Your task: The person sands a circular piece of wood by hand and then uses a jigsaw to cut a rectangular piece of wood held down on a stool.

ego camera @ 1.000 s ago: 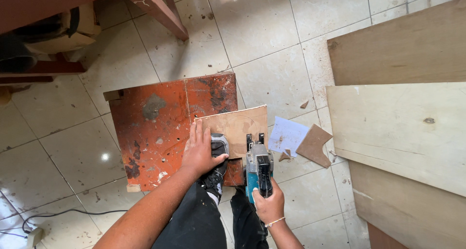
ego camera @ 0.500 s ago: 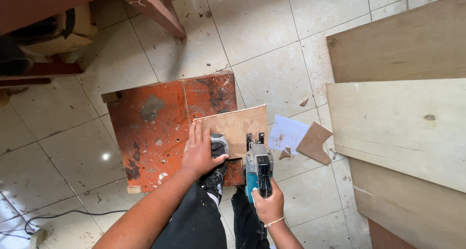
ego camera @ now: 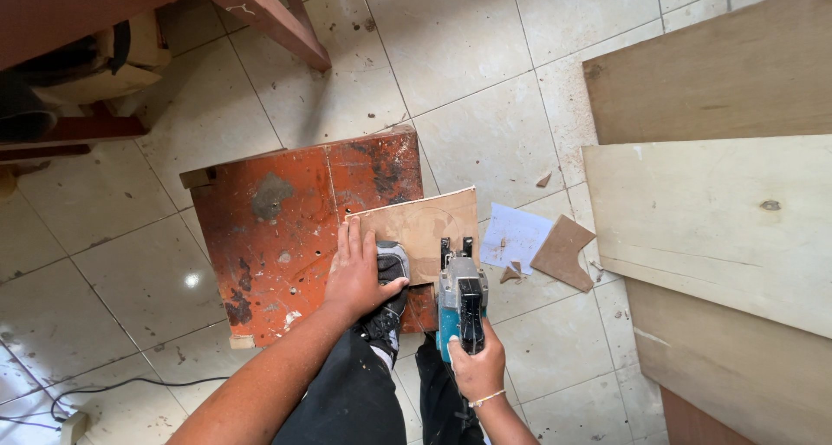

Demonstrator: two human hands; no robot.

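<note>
A small brown board [ego camera: 429, 221] with a curved line drawn on it lies on a worn orange stool [ego camera: 277, 228], its right part overhanging the edge. My left hand [ego camera: 357, 272] presses flat on the board's left end, fingers spread. My shoe [ego camera: 387, 280] stands on the board beside that hand. My right hand [ego camera: 475, 363] grips the handle of a teal and black jigsaw [ego camera: 460, 302], whose front rests at the board's near edge.
Large plywood sheets [ego camera: 719, 211] lie on the tiled floor at the right. A white paper [ego camera: 513, 235] and a brown offcut [ego camera: 562, 253] lie beside the stool. A dark wooden table leg [ego camera: 277, 25] stands at upper left. A cable [ego camera: 104, 389] runs at lower left.
The view has drifted slightly. Both hands, the jigsaw and the board stay where they were.
</note>
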